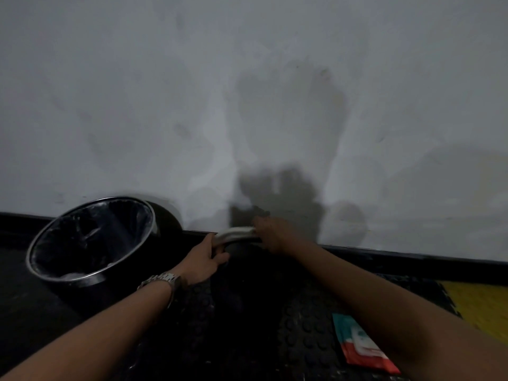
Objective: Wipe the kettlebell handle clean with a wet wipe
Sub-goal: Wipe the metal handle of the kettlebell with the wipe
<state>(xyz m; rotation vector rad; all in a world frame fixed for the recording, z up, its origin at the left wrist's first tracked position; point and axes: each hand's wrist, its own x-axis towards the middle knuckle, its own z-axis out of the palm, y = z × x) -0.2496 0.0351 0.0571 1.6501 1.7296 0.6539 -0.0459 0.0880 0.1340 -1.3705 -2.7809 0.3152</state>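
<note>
Nearest the camera, a teal, white and red wipe packet [362, 350] lies flat on the dark studded floor mat [247, 325], partly under the right forearm, with a yellow mat tile [478, 306] just beyond it to the right. Further out, the left hand [204, 259], a metal watch [162, 280] on its wrist, grips the left end of the pale kettlebell handle [233, 234], thumb on top and fingers curled beneath. The right hand [272, 233] is closed over the handle's right end; its fingers look curled round the bar, but whether a wipe sits under them cannot be made out. The kettlebell's dark body below the handle is lost against the black floor. To the left stands a round bin [90, 240] with a shiny rim and a black liner, near the black skirting. Behind everything rises a plain white wall [247, 92] carrying the hands' shadow.
</note>
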